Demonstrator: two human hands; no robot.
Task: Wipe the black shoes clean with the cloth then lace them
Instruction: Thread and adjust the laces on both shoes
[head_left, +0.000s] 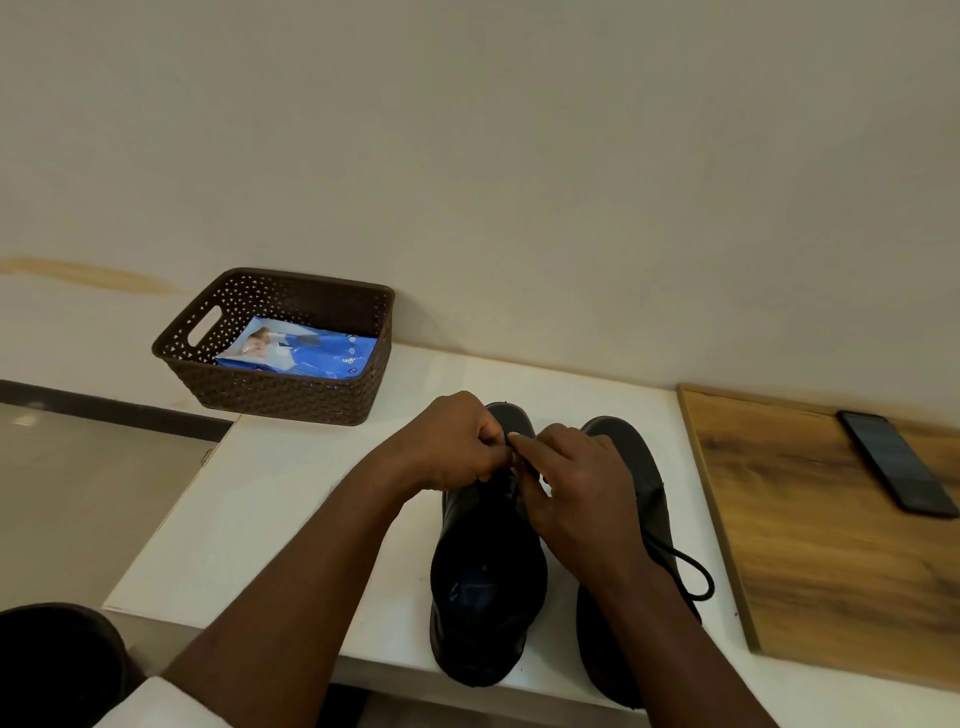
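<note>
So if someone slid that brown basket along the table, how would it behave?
The brown basket would probably slide easily: its perforated walls look like thin plastic, and it holds only a flat blue packet. It seems unlikely to tip, being wide and low. It overhangs the table edge, so pushing left risks dropping it.

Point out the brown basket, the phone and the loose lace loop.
brown basket (291, 400): head view, front wall.
phone (897, 462): head view, screen middle.
loose lace loop (698, 571): head view, outer bend.

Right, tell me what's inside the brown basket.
The brown basket holds a blue and white packet, lying flat on the bottom. Anything under the packet, or tucked against the near wall, is hidden from this view.
</note>
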